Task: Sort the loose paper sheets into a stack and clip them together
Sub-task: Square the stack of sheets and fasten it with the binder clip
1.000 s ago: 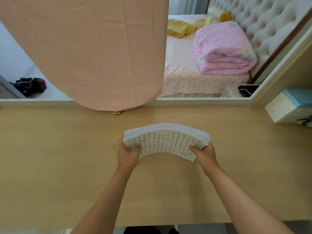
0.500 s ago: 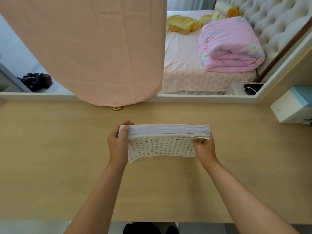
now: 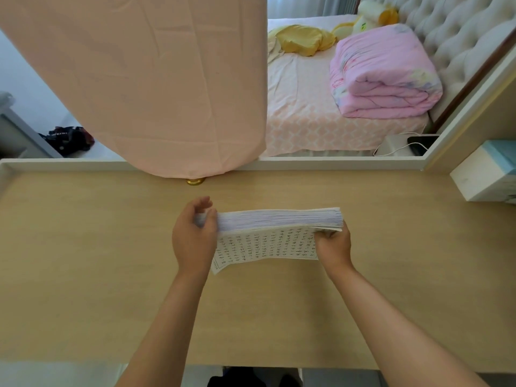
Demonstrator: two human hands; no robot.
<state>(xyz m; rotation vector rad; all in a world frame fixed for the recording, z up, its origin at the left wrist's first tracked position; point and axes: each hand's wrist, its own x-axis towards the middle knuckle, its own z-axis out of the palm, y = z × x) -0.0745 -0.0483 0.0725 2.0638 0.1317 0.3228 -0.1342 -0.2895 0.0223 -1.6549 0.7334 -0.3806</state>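
Paper stack [image 3: 279,220], no longer bowed, stands edge-down toward the table's [image 3: 83,275] far edge for squaring. The left hand [image 3: 194,238] curls round one end and the right hand [image 3: 332,244] pinches the other.

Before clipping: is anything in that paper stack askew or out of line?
Yes. The front printed sheet is not flush with the stack: its lower left corner droops out below the left hand, lower than its right corner by the right hand. It likely needs squaring before clipping.

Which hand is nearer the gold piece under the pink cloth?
Left. The left hand is in front of the gold piece; the right hand grips the paper stack at its right end.
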